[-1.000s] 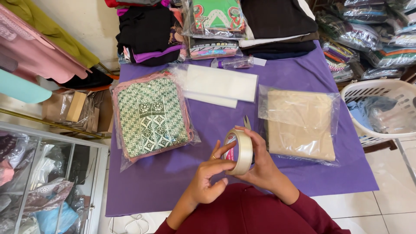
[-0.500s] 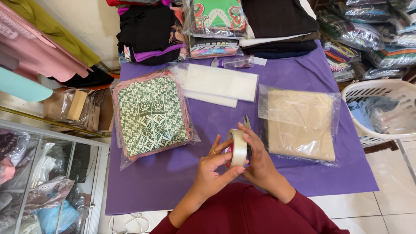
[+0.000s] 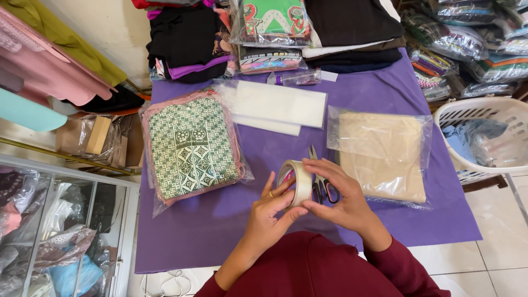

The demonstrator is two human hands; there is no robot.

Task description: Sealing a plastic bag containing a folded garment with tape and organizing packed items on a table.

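My left hand (image 3: 270, 212) and my right hand (image 3: 342, 199) both hold a roll of clear tape (image 3: 297, 180) upright over the purple table cloth (image 3: 214, 231). Left fingers pinch the roll's near side, with a ring on one finger. Right fingers wrap its far edge. Black-handled scissors (image 3: 320, 184) lie on the cloth just behind the roll, partly hidden by my right hand.
A green patterned garment in a clear bag (image 3: 187, 146) lies at the left, a beige bagged garment (image 3: 382, 154) at the right, white plastic bags (image 3: 278, 107) behind. Stacked folded clothes (image 3: 275, 30) line the far edge. A white laundry basket (image 3: 484, 137) stands right, a glass cabinet (image 3: 60, 231) left.
The tape roll has been turned in my hands, from showing its open ring to standing more edge-on. Both hands stayed in the same spot.
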